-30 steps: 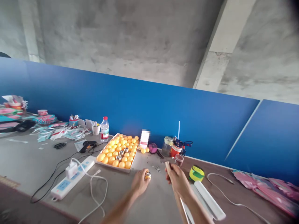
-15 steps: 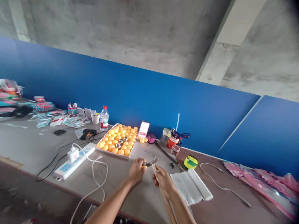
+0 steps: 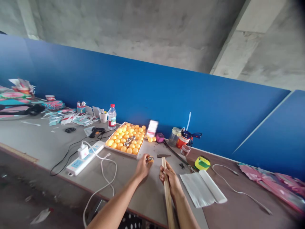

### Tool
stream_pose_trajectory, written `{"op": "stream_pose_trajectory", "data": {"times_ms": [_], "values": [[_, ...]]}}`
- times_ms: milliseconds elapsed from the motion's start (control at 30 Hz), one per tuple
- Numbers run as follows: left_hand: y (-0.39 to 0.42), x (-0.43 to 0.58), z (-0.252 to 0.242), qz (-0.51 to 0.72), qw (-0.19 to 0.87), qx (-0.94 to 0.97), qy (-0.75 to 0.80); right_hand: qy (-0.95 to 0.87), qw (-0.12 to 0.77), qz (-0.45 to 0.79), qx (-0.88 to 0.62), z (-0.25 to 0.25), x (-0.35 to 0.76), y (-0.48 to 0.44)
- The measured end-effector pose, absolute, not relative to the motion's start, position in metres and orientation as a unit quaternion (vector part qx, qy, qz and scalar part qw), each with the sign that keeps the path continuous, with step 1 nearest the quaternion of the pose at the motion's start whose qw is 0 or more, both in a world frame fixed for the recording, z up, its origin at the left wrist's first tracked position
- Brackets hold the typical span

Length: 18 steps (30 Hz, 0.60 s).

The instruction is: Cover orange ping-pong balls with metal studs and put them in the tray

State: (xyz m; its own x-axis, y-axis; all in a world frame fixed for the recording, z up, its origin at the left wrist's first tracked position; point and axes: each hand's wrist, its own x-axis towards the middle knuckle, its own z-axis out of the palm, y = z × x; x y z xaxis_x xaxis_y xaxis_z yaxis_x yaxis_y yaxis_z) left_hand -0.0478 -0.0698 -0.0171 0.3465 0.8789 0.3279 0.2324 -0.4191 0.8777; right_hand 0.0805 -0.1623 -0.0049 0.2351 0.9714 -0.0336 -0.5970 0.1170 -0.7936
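Observation:
My left hand (image 3: 143, 167) is closed on a small orange ball (image 3: 151, 158) with shiny silvery parts showing at the fingertips; whether these belong to it I cannot make out. Beside it, my right hand (image 3: 172, 178) wraps round a long pale wooden stick (image 3: 168, 200), whose upper end sticks out above the fingers. Just beyond the stick's tip a dark flat blade (image 3: 164, 156) lies on the table, apart from both hands. A shallow box (image 3: 136, 156) behind my left hand is filled with orange balls, with a few silver ones among them.
A white power strip (image 3: 77, 165) with a plug and cables lies at the left, near a glue gun (image 3: 96, 131) and a water bottle (image 3: 112, 117). On the right are a white sheet roll (image 3: 213, 187), a yellow-green tape measure (image 3: 202, 163), a jar (image 3: 174, 137) and pink plastic wrapping (image 3: 269, 184).
The view has shifted slightly. The blade, which reached from my left fingers toward the stick, now lies level on the table beyond them. The orange ball shows more clearly in my left hand.

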Motion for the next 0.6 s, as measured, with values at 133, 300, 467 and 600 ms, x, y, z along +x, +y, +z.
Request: {"op": "stream_pose_trajectory", "data": {"times_ms": [133,300,467,600], "values": [[-0.0697,-0.0473,-0.0181,0.424,0.408,0.712,0.382,-0.278,0.709,0.538,-0.36,-0.0123,0.0775,-0.163],[-0.0676,-0.0455,-0.0219,0.393,0.389,0.741,0.381,-0.298,0.681,0.558,-0.368,-0.0101,0.0799,-0.1646],[-0.0666,-0.0462,-0.0202,0.386,0.358,0.756,0.389,-0.289,0.718,0.525,-0.354,-0.0085,0.086,-0.1666],[-0.0681,-0.0466,-0.0166,0.375,0.339,0.769,0.392,-0.306,0.669,0.579,-0.352,-0.0127,0.0843,-0.1645]]}}
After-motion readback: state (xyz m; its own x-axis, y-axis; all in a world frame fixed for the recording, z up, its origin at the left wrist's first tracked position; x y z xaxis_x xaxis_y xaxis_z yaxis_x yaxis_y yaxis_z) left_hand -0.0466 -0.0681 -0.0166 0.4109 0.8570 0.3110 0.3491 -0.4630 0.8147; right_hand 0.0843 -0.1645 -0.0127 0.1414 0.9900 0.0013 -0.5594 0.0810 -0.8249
